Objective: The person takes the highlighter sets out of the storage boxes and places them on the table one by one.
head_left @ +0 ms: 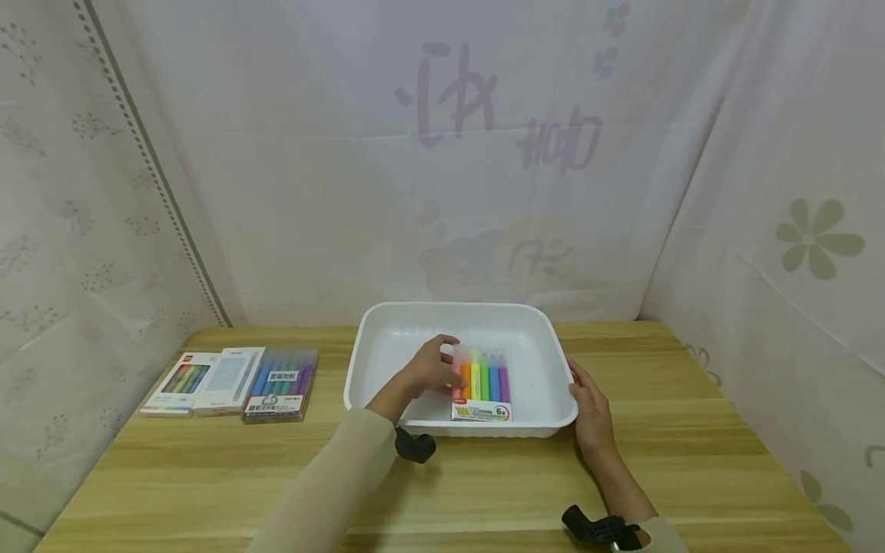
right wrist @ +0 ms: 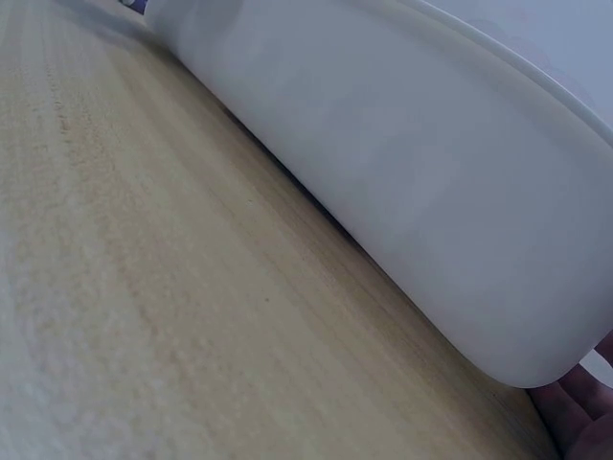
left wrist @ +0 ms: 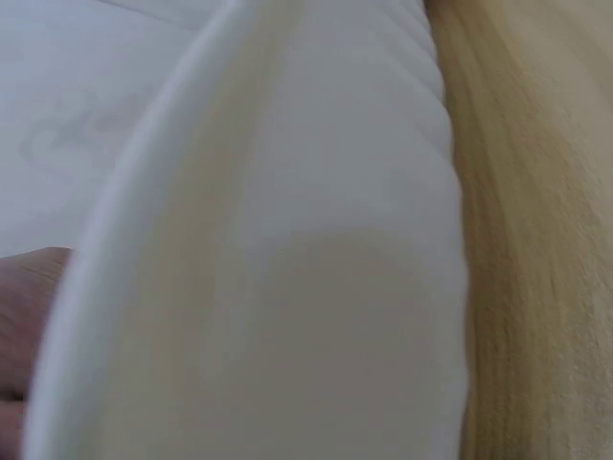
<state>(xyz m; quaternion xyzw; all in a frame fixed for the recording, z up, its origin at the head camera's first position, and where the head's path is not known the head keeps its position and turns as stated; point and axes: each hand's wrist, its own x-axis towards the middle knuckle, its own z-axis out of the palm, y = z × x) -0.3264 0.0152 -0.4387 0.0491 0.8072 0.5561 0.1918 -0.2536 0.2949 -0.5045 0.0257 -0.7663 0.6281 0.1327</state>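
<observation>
Inside a white plastic tray (head_left: 539,418), my left hand (head_left: 430,367) holds the left edge of a clear pack of highlighters (head_left: 484,380), thumb and fingers about its side. The pack has several bright colours, from pink to purple, and a printed white band at its near end. It lies by the tray's front wall. At the tray's right front corner, my right hand (head_left: 593,415) grips the rim. In the right wrist view its fingers (right wrist: 584,407) show by the tray's corner. The left wrist view shows mostly the tray's outer wall (left wrist: 335,240), with part of the hand behind the rim.
On the left of the wooden table (head_left: 498,491) lie a white box with a coloured pen picture (head_left: 181,384), a pale white box (head_left: 231,380) and a clear pack of coloured pens (head_left: 280,384). A patterned curtain (head_left: 311,192) hangs behind and at both sides.
</observation>
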